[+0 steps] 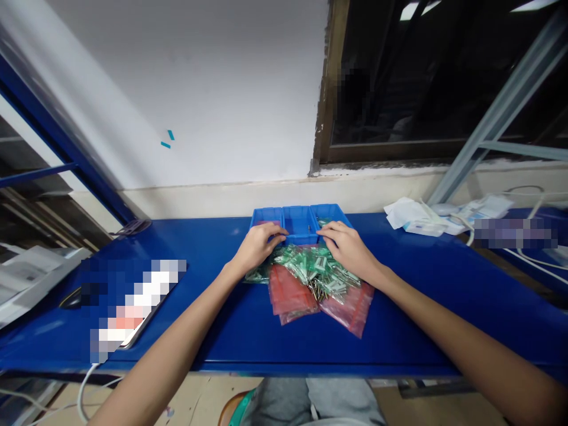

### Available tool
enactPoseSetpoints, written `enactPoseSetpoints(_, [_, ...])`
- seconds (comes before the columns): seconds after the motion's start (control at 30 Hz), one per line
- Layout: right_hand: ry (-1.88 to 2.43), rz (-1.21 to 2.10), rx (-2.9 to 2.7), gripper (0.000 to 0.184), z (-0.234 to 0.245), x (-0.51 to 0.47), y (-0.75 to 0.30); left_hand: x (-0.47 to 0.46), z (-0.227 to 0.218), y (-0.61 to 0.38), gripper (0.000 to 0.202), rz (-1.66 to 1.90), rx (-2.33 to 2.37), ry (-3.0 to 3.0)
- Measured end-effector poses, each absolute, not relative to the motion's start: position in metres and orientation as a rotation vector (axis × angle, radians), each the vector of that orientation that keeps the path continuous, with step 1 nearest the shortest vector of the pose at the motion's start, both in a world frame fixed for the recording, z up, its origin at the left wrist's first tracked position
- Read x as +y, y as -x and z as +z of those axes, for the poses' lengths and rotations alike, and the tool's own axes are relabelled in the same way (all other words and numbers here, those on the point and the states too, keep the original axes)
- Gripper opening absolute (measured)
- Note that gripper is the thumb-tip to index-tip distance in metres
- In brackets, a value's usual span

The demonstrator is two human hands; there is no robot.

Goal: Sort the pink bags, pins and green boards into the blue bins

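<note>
Three small blue plastic bins stand side by side against the wall. My left hand (260,245) has its fingers closed at the front left corner of the middle blue bin (299,222). At the opposite front corner, my right hand (346,245) pinches the same bin's edge. Just in front lies a pile of clear bags of green and white parts (317,269), beneath my right wrist in part. Red zip bags (293,293) stick out under them, with thin metal pieces between. The left blue bin (267,216) holds something reddish; the right blue bin (331,214) has greenish contents.
A blue table (217,340) carries everything. At left are a blurred-out device (137,313) with a white cable, a black mouse (73,297) and stacked white papers or boxes (31,278). Crumpled white packaging (412,216) and cables lie at right, near a metal frame post (492,115).
</note>
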State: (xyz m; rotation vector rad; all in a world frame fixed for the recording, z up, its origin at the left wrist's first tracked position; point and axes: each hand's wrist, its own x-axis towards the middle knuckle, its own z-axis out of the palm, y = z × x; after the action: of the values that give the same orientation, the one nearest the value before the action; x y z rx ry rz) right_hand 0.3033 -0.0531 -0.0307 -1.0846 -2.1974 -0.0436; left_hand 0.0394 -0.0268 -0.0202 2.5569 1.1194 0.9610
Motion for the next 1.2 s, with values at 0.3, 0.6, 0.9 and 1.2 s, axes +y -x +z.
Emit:
enactPoseSetpoints(0.3, [1.089, -0.046, -2.194, 0.038, -0.031, -0.053, -0.304, -0.024, -0.026, -0.039, 0.017, 0.958, 1.236, -2.522])
enactPoseSetpoints(0.6, [1.047, -0.068, -2.144, 0.034, -0.034, -0.05, -0.305, -0.026, -0.025, -0.041, 0.018, 0.955, 1.24, -2.572])
enactPoseSetpoints(0.9, [1.033, -0.103, -2.09, 0.024, -0.04, -0.043, -0.303, -0.027, -0.025, -0.043, 0.018, 0.974, 1.236, -2.579])
enactPoseSetpoints(1.2, [1.013, -0.116, -2.106, 0.02, -0.033, -0.036, -0.301, -0.027, -0.023, -0.044, 0.02, 0.976, 1.205, -2.615])
